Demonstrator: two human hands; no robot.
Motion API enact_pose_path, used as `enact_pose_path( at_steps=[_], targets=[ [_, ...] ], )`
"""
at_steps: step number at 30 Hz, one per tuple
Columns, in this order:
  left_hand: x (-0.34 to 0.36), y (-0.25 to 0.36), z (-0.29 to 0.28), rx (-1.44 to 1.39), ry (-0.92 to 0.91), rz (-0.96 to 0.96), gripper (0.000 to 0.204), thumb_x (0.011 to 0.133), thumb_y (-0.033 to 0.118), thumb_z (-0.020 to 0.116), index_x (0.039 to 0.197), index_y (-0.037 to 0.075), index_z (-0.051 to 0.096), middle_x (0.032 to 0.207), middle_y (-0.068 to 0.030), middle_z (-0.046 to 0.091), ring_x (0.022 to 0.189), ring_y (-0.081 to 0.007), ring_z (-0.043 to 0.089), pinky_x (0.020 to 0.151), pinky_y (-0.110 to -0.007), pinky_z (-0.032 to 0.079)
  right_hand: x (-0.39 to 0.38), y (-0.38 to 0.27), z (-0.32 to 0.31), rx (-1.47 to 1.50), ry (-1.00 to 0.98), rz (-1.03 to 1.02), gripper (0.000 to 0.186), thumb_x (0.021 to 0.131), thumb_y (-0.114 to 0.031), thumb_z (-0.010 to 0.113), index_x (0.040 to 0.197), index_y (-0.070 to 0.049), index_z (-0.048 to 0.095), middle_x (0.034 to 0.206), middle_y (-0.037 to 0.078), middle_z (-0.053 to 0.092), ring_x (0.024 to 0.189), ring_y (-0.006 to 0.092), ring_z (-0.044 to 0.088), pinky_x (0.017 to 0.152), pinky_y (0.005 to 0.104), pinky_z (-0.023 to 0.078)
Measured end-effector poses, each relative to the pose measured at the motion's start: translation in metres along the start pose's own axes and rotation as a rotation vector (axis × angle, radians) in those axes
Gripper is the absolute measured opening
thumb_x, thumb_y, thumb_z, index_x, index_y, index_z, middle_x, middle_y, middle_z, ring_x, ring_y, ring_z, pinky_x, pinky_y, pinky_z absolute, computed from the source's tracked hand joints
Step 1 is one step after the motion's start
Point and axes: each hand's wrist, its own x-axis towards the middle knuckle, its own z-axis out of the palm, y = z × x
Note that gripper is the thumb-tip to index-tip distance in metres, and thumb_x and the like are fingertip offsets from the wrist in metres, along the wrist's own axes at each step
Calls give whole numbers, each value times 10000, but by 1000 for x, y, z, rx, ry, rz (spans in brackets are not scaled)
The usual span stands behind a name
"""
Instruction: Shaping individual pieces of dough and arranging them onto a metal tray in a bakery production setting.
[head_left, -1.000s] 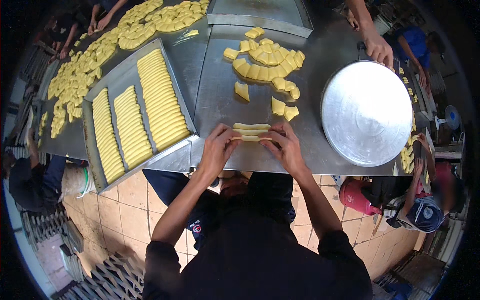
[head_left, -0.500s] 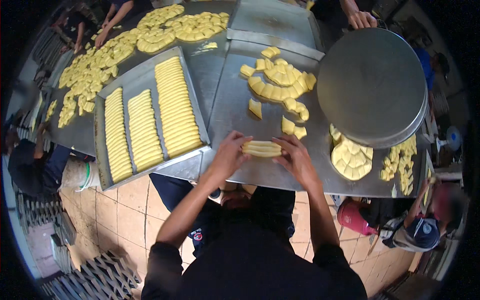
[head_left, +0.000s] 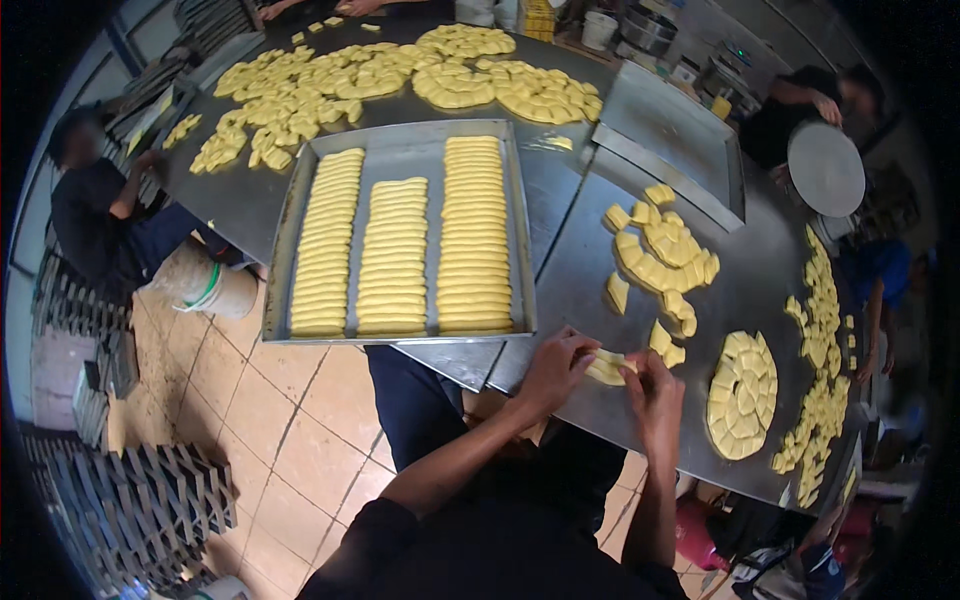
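Note:
Near the front edge of the steel table, both my hands are closed on a small strip of pale yellow dough. My left hand pinches its left end with thumb and fingertips. The other end is between the fingers of my right hand. Part of the dough is hidden behind my fingers. To the left, a rectangular metal tray holds dough rolls in three columns, the middle one shorter. Just beyond my right hand lie cut dough pieces.
More cut dough lies ahead, with a round scored slab at right. Dough pieces cover the far left. An upturned-edge tray stands at the back. Co-workers surround the table; one holds a round pan. A bucket stands on the floor.
The view has turned left, so the table appears shifted rightward. Where several rolls lay between my hands, a dough strip now shows. The large round pan has moved away to the far right.

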Motion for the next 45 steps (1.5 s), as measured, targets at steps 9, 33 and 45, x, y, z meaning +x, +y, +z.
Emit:
enact_pose_path(
  at_steps=[9,33,45],
  targets=[
    [-34,71,-76,-1066,-58,-303,389,1052,202,623,1403,34,600,1233,-65,646,1095,-151,654,991,-328,567,39,-141,-56,-24,-218,-602,267,872,-19,748,1139,-8,756,944,151,744,785,253,726,678,317,552],
    [193,-114,-389,-66,286,-172,378,911,-21,709,1285,36,690,963,-40,664,812,-86,612,712,-238,531,328,-164,319,425,-287,-364,320,844,-39,688,1159,-60,633,911,186,739,864,338,729,782,422,554],
    [154,-83,-345,763,379,-30,392,941,78,639,1311,-54,627,1262,-290,660,1190,-405,640,1032,-420,494,283,-182,314,64,-213,-524,633,932,-169,639,1463,109,435,1434,378,476,1376,478,446,1159,457,372]
  ],
)
